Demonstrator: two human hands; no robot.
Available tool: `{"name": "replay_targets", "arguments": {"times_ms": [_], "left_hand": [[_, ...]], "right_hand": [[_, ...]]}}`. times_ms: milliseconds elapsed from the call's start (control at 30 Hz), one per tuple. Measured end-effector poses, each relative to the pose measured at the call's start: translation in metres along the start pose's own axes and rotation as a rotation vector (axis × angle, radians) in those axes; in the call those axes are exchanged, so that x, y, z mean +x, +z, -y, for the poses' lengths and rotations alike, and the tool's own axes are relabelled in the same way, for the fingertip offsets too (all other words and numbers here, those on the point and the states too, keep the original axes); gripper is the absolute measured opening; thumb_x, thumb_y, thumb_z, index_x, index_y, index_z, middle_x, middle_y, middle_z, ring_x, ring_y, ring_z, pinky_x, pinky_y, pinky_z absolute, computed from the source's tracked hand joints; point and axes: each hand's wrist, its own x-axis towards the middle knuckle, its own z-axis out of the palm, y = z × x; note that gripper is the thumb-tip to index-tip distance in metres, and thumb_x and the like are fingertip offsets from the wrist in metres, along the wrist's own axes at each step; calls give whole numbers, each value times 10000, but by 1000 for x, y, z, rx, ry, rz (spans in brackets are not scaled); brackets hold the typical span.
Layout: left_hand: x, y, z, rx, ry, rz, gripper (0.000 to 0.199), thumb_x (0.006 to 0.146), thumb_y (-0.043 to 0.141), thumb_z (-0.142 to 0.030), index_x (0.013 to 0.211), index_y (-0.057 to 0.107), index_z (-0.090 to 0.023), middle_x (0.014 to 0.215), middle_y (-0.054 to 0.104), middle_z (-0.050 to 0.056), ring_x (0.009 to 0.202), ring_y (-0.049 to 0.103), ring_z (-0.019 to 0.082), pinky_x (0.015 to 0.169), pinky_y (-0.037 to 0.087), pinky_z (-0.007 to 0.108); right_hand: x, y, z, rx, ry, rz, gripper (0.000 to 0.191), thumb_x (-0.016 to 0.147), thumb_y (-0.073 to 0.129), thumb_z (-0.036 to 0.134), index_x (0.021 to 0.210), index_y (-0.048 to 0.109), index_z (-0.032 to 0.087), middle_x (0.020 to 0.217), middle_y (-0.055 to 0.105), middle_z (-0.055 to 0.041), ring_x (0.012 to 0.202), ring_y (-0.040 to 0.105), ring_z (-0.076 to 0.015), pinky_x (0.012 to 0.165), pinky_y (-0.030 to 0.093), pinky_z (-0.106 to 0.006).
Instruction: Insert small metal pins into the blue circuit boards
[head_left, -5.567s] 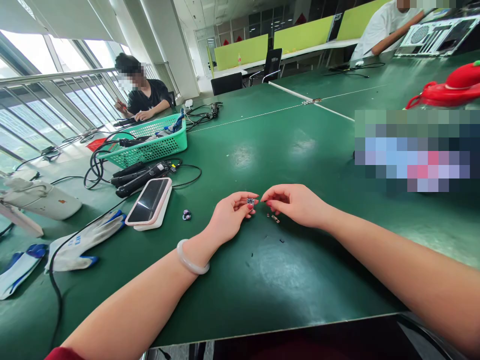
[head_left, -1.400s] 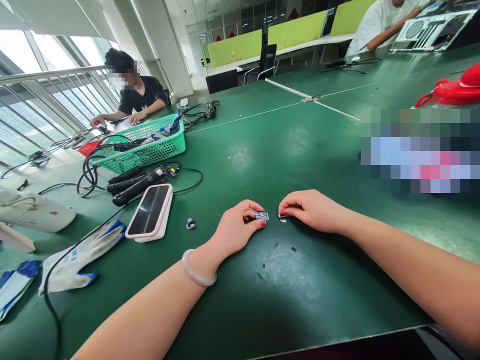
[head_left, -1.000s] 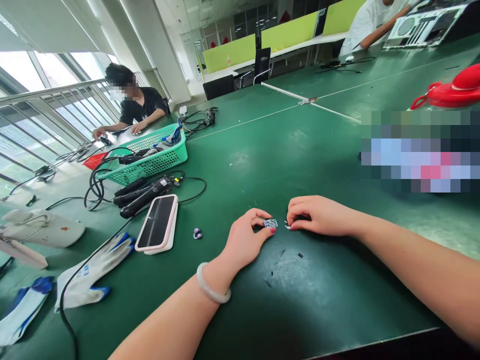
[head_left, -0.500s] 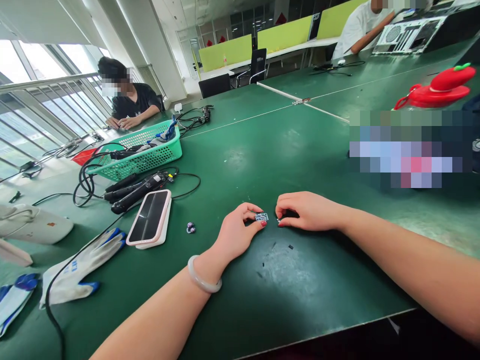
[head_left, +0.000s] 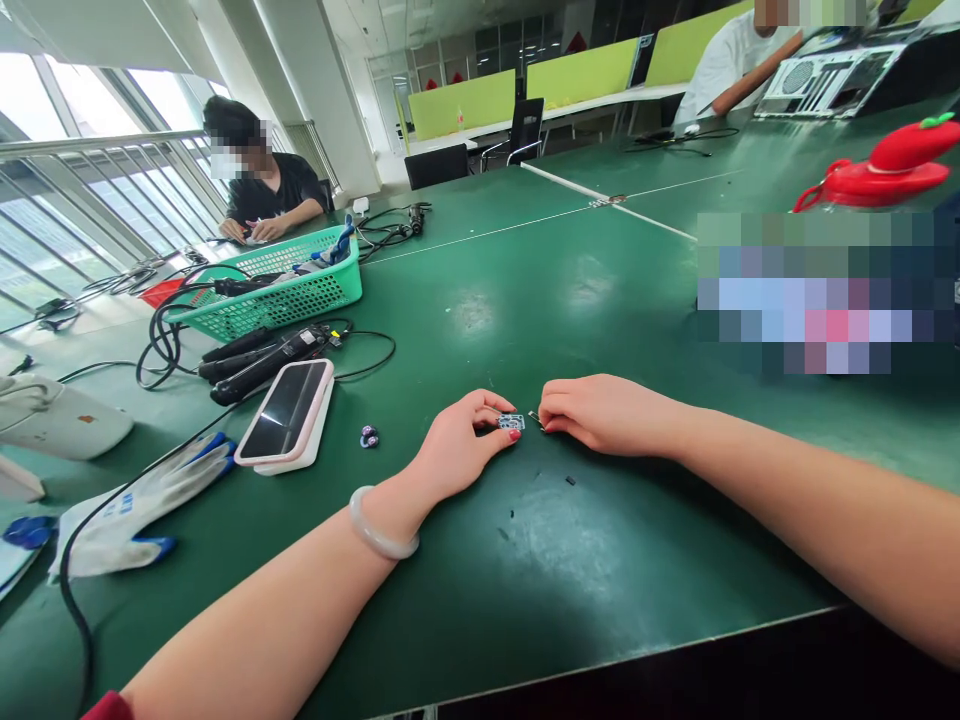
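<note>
My left hand (head_left: 457, 440) rests on the green table, thumb and fingers closed on the edge of a small blue-and-white circuit board (head_left: 511, 422). Just to the right of the board, my right hand (head_left: 600, 415) pinches a tiny part with a pale, metallic-looking end (head_left: 534, 416). Its exact kind is too small to make out. A narrow gap separates that part from the board. Nearer to me on the tabletop lie a small black piece (head_left: 570, 480) and a smaller dark speck (head_left: 512, 514).
Left of my hands are earbud-like pieces (head_left: 368, 437), a phone (head_left: 289, 412), a white-and-blue glove (head_left: 142, 505), black corded tools (head_left: 274, 365) and a green basket (head_left: 277, 300). A red-lidded bottle (head_left: 874, 182) stands right. Two people sit across the table (head_left: 480, 560).
My right hand has brought the tiny part closer to the board, and more of it shows. The view has shifted slightly. My left hand keeps its hold on the board.
</note>
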Motion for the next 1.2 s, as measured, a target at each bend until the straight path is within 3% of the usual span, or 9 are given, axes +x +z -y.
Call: {"name": "replay_targets", "arguments": {"times_ms": [100, 333, 567, 700, 800, 967, 1100, 1200], "left_hand": [[0, 0, -2, 2, -22, 6, 242, 718, 671, -257, 939, 591, -199, 846, 678, 8, 836, 629, 144, 833, 453, 304], [-2, -1, -4, 3, -10, 4, 245, 658, 733, -279, 831, 584, -191, 840, 663, 5, 809, 612, 145, 789, 450, 294], [-2, -1, -4, -19, -16, 22, 237, 649, 739, -279, 805, 583, -193, 844, 654, 6, 831, 603, 152, 811, 447, 301], [-2, -1, -4, -21, -24, 17, 237, 658, 734, -275, 821, 583, -193, 850, 659, 3, 833, 603, 146, 818, 445, 294], [-1, -1, -4, -13, -32, 14, 221, 680, 718, -257, 844, 584, -196, 864, 665, 4, 850, 607, 145, 835, 442, 297], [-2, -1, -4, 18, -46, 13, 232, 695, 708, -287, 873, 588, -198, 875, 663, 17, 857, 613, 159, 830, 448, 315], [-2, -1, -4, 28, -51, 3, 236, 687, 713, -292, 867, 589, -201, 878, 668, 15, 871, 617, 162, 840, 449, 317], [-1, -1, -3, 21, -48, 1, 234, 681, 718, -295, 851, 589, -200, 874, 673, 13, 872, 619, 163, 841, 451, 317]], "right_hand": [[2, 6, 3, -2, 17, -63, 228, 902, 401, 235, 819, 607, 184, 858, 611, -38, 691, 573, -151, 630, 417, -281], [7, 13, 21, 51, -26, -377, 213, 904, 405, 198, 828, 603, 177, 853, 619, -48, 718, 559, -141, 654, 435, -263], [12, 18, 24, 25, -105, -359, 239, 917, 402, 211, 850, 630, 188, 856, 643, -43, 709, 574, -136, 626, 432, -254], [9, 15, 20, 113, -26, -358, 236, 917, 418, 245, 850, 637, 188, 867, 640, -47, 734, 578, -143, 656, 433, -264], [2, 4, 14, 220, 51, -275, 225, 903, 445, 269, 827, 642, 192, 839, 633, -38, 741, 572, -142, 695, 437, -272], [-10, -12, 5, 406, -44, 133, 220, 773, 648, 401, 905, 679, 228, 766, 601, 0, 669, 549, -126, 602, 430, -236], [-10, -10, 5, 451, -105, 183, 131, 820, 595, 313, 827, 695, 227, 798, 622, -8, 734, 573, -134, 679, 446, -255], [-9, -6, 8, 453, -111, 131, 186, 855, 547, 308, 749, 667, 215, 793, 625, -6, 737, 579, -131, 690, 450, -254]]}}
